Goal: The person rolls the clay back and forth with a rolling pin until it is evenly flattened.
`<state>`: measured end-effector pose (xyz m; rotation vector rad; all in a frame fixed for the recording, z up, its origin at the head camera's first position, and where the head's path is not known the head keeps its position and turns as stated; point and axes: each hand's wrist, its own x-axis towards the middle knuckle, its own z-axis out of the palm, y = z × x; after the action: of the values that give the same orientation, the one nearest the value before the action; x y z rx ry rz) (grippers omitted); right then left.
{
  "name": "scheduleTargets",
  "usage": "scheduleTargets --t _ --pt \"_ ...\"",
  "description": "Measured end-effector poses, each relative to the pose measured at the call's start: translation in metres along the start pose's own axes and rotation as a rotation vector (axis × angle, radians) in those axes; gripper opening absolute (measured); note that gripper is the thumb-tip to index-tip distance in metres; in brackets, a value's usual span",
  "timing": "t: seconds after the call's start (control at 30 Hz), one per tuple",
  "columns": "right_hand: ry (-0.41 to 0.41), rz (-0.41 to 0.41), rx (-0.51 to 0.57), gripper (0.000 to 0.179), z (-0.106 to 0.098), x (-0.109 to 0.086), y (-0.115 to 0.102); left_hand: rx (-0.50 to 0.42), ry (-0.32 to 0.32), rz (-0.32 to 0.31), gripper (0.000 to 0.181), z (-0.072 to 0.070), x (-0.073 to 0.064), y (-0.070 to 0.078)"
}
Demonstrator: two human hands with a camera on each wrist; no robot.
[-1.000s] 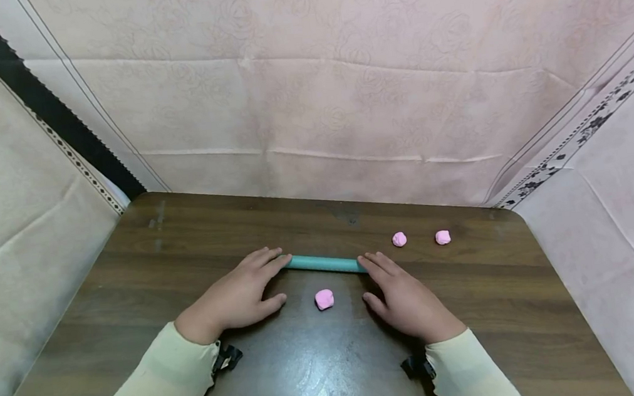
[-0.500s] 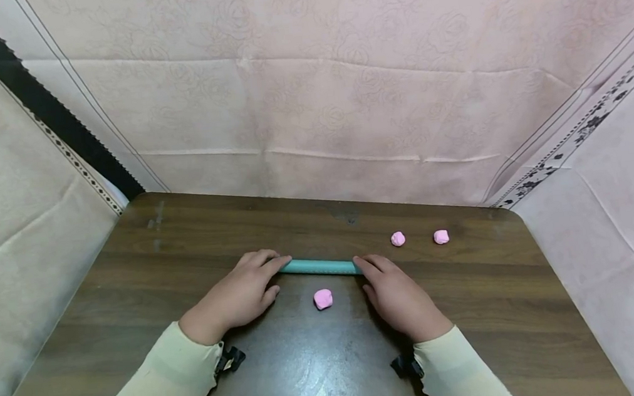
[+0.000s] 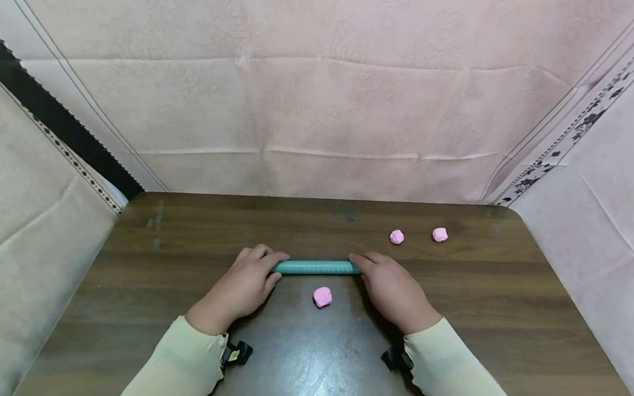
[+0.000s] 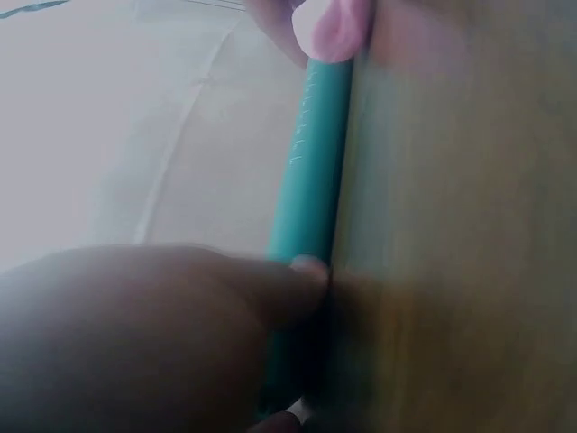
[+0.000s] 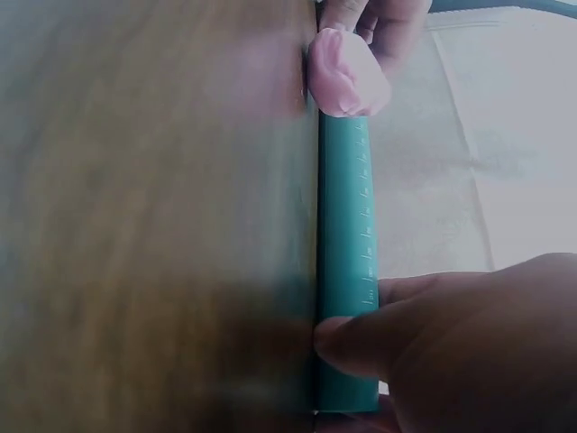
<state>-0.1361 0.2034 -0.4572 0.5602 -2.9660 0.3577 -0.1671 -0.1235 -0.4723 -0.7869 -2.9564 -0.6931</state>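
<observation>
A teal rolling pin (image 3: 316, 267) with a scale of small marks lies across the table in front of me. My left hand (image 3: 240, 288) grips its left end, thumb on the near side. The right end is held in my right hand (image 3: 396, 291); in the right wrist view that thumb presses on the pin (image 5: 345, 207). Close by, on the near side of the pin, sits a pink lump of modelling clay (image 3: 322, 296), apart from both hands. Both pin ends are partly covered by fingers in the head view.
Two smaller pink clay balls (image 3: 396, 237) lie near the back right of the brown wooden table (image 3: 502, 307). Pale patterned sheets (image 3: 308, 98) hang behind and beside the table. Black wrist cameras (image 3: 239, 353) sit below both hands.
My right hand has moved left and closed round the pin's right end. My left thumb has come in against the pin. The scale marks have turned into view.
</observation>
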Motion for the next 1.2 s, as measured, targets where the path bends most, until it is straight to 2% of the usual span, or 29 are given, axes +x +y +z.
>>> scheduleTargets --t 0.3,0.53,0.7,0.83,0.93,1.07,1.2 --pt "0.024 -0.033 -0.018 0.044 0.003 0.0 0.002 0.076 0.014 0.087 0.034 0.0 -0.002 0.006" --pt "0.005 -0.009 0.025 0.035 -0.001 -0.002 -0.002 0.032 -0.022 0.1 0.033 -0.005 -0.004 0.013" --pt "0.025 0.005 0.03 0.021 -0.012 -0.006 -0.015 -0.014 -0.071 0.05 0.02 -0.016 -0.009 0.026" --pt "0.017 -0.036 -0.063 0.01 -0.021 -0.012 -0.029 -0.022 -0.143 -0.02 0.005 -0.028 -0.016 0.043" --pt "-0.013 -0.058 -0.122 0.007 -0.024 -0.017 -0.037 -0.014 -0.198 -0.065 0.003 -0.033 -0.021 0.053" --pt "-0.042 -0.055 -0.153 0.006 -0.023 -0.021 -0.045 -0.012 -0.253 -0.094 0.005 -0.032 -0.024 0.058" --pt "-0.024 -0.077 -0.184 0.009 -0.019 -0.023 -0.051 0.003 -0.257 -0.072 0.005 -0.026 -0.024 0.056"
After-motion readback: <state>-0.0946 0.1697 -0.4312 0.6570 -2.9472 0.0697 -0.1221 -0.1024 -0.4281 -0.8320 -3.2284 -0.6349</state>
